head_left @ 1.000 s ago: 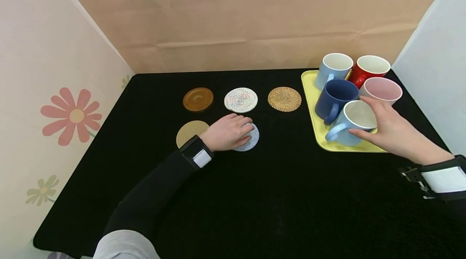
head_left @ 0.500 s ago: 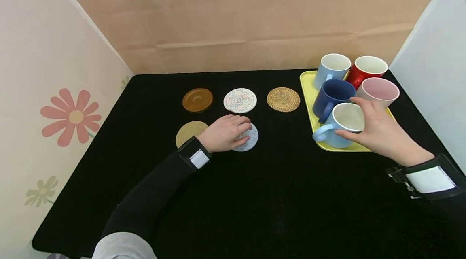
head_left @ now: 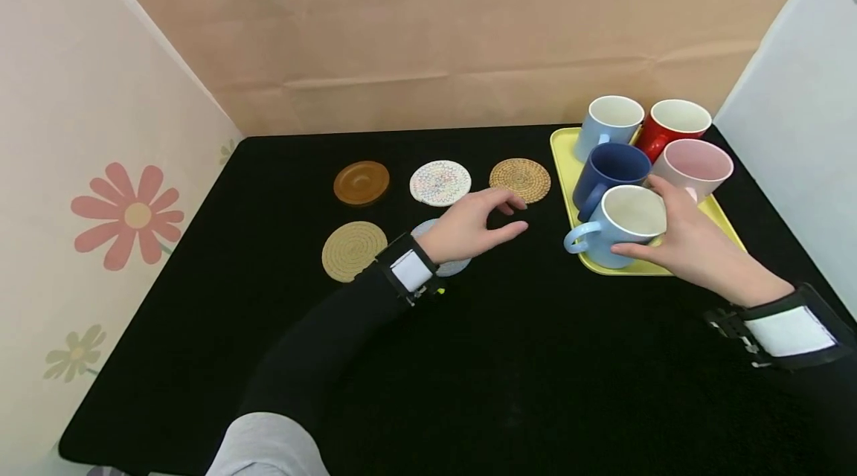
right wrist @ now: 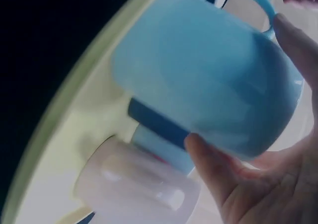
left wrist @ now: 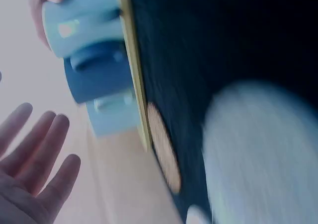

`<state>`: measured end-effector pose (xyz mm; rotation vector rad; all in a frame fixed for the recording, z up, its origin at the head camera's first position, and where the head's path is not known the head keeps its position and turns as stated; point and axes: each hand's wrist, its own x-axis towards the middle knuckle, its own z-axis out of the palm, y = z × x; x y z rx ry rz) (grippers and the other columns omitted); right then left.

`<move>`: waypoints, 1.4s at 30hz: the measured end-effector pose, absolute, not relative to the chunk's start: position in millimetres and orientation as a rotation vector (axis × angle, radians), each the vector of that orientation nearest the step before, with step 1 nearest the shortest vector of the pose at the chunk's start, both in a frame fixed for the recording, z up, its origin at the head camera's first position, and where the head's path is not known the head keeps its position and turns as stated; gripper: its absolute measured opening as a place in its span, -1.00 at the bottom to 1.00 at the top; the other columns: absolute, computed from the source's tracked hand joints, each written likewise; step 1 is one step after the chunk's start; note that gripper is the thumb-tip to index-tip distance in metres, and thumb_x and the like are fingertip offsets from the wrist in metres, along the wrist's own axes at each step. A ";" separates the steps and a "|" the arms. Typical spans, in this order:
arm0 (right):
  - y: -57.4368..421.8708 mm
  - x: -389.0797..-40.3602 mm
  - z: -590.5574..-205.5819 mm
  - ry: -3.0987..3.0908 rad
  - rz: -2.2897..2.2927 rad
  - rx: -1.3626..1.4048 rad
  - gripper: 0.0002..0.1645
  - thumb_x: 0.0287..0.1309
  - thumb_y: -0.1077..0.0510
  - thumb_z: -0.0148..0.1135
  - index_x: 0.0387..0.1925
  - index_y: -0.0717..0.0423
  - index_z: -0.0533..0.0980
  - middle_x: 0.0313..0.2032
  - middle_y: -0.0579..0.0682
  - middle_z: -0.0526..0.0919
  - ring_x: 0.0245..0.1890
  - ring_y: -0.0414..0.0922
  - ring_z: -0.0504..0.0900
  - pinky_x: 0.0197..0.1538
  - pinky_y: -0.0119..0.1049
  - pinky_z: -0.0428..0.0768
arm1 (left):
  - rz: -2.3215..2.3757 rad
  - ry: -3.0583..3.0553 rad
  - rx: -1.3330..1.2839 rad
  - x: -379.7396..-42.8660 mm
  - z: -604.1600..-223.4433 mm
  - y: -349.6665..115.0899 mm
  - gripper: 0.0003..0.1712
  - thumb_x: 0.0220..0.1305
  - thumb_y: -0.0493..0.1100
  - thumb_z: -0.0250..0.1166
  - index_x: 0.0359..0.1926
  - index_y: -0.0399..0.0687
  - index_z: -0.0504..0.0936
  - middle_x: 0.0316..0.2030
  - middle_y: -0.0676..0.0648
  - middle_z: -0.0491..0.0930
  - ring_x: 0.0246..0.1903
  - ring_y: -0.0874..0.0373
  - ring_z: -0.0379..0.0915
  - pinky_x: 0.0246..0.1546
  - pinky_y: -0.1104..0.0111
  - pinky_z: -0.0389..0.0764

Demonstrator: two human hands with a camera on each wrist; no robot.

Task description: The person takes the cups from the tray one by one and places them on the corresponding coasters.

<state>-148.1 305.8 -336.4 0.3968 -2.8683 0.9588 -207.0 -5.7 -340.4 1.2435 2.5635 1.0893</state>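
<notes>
The right hand grips a light blue mug at the near left corner of the yellow tray, thumb and fingers curled around opposite sides. The mug is upright, its handle poking left past the tray's edge; whether its base touches the tray I can't tell. Behind it on the tray stand a dark blue mug and a pink mug, and at the tray's far end a red mug and a second blue mug. To the tray's left, the left hand hovers with fingers loosely extended, thumb apart, holding nothing. Its wrist partly hides a pale blue coaster. Also left of the tray on the black worktop, from nearest to farthest, are a woven coaster, a white patterned coaster, a straw coaster and a brown coaster.
</notes>
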 end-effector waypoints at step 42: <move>348.0 -160.7 -371.3 -3.102 0.950 0.740 -0.56 -0.34 0.22 0.66 -0.50 0.08 0.48 -0.66 -0.23 0.44 -0.64 -0.29 0.40 -0.55 -0.39 0.40 | 1.581 1.753 0.742 -202.9 -381.9 103.8 -0.49 0.57 -0.18 -0.12 -0.61 -0.26 0.25 -0.69 0.03 0.10 -0.66 0.24 0.04 -0.51 0.53 0.16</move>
